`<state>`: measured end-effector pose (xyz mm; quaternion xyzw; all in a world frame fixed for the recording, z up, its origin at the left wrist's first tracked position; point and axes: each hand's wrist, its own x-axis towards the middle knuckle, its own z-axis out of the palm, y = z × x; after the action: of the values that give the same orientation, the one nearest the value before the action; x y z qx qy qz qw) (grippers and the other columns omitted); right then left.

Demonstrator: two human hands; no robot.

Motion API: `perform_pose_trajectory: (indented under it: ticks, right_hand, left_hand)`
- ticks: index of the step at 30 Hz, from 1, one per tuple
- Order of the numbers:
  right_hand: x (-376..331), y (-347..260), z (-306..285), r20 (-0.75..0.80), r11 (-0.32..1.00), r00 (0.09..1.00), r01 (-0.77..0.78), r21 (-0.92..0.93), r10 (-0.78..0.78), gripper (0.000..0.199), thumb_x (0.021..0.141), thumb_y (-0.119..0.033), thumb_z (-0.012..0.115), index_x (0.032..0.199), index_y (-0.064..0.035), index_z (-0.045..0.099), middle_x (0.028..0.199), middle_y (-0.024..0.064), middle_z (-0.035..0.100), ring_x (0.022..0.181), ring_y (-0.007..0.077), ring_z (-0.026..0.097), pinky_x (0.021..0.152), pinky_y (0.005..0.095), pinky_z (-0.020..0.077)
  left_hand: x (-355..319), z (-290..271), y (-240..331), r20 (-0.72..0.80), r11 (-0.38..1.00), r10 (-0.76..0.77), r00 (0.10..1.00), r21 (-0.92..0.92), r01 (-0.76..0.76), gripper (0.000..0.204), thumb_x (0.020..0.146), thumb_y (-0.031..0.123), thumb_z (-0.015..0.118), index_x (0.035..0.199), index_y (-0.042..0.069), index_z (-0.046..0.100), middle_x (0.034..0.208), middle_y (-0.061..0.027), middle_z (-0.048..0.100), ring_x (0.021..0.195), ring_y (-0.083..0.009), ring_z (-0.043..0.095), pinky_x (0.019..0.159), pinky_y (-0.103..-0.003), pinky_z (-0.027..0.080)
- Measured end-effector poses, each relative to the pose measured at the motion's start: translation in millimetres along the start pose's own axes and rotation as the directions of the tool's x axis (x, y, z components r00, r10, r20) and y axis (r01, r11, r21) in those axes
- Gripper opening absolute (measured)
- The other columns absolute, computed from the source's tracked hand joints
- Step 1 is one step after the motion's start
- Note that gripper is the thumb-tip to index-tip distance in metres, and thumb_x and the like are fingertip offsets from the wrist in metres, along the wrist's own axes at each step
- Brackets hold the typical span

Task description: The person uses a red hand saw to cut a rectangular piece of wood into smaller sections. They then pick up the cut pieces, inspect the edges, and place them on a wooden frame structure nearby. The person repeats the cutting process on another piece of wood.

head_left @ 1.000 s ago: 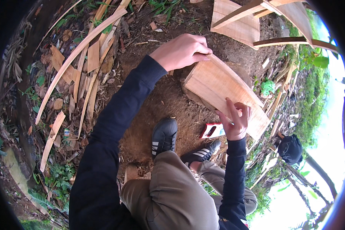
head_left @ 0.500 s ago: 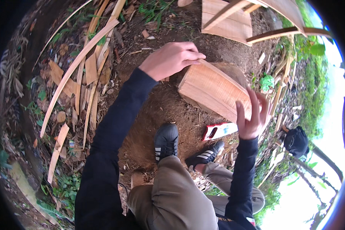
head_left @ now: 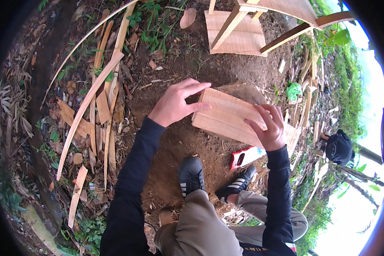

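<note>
Left fingers [head_left: 196, 88] have spread at one end of the board [head_left: 229, 112].

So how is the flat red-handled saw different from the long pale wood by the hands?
The flat red-handled saw has bright red on it; the long pale brown wood is plain. The saw has a hole in its handle; the wood shows none. The saw lies on the dirt, unheld; the wood has both hands at it. Both look flat.
</note>
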<state>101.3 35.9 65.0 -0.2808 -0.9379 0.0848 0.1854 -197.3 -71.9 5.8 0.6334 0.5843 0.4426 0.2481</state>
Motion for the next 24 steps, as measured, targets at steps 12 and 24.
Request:
perform_pose_trajectory:
  ticks: [12, 24]
  right_hand:
    - [0.7, 3.8, 3.4, -0.017, 1.0, 1.0, -0.01, -0.021, 0.009, 0.052, 0.071, -0.023, 0.087, 0.116, -0.0042, 0.07, 0.102, 0.0107, 0.064, 0.09, 0.0304, 0.06, 0.08, 0.0427, 0.049]
    - [-1.8, 2.9, 8.6, -0.04, 0.999, 0.999, -0.02, -0.036, 0.018, 0.05, 0.072, -0.026, 0.087, 0.115, -0.006, 0.07, 0.102, 0.0087, 0.064, 0.092, 0.028, 0.059, 0.083, 0.0423, 0.0475]
  left_hand:
    - [7.4, 2.1, -4.4, 0.017, 1.0, -0.006, 1.0, -0.013, 0.006, 0.054, 0.083, 0.036, 0.081, 0.126, 0.005, 0.069, 0.099, -0.0078, 0.068, 0.083, -0.0181, 0.066, 0.076, -0.032, 0.055]
    - [0.7, 8.4, -3.2, -0.004, 0.97, -0.119, 0.993, -0.216, 0.115, 0.054, 0.085, 0.025, 0.081, 0.133, 0.007, 0.066, 0.094, -0.0037, 0.064, 0.08, -0.0123, 0.064, 0.072, -0.028, 0.054]
